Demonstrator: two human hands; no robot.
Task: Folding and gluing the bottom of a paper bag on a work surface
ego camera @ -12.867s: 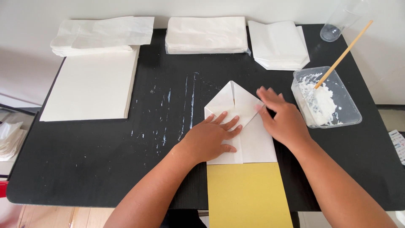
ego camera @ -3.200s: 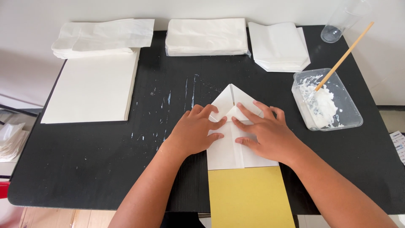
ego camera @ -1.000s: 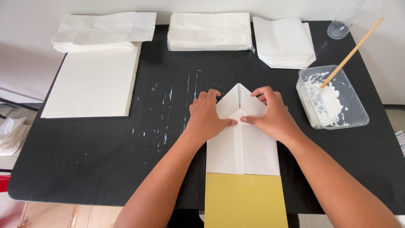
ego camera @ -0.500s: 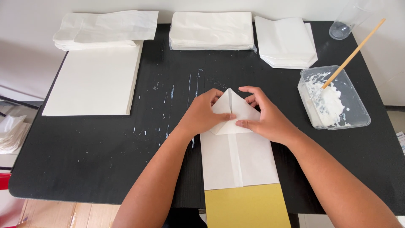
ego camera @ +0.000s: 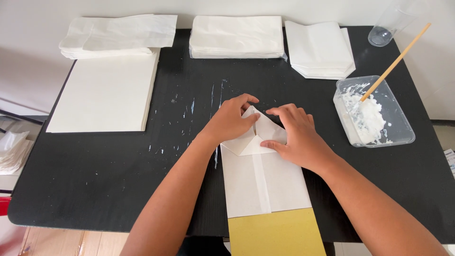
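A clear plastic tub [ego camera: 377,114] sat on the right side of the black table [ego camera: 95,180]. It was a box shape with round corners, and it had white paste in it (a wooden stick [ego camera: 395,61] leaned out of it). A clear plastic cup [ego camera: 391,23] stood at the far right corner, behind the tub.

Three piles of white paper bags [ego camera: 237,35] lay in a row along the far edge, flat and folded. The left pile [ego camera: 118,33] looked crinkly, and the right pile [ego camera: 320,47] had slanted corners.

At the far right edge, off the table, a bit of a white card [ego camera: 450,159] showed, too small to tell more.
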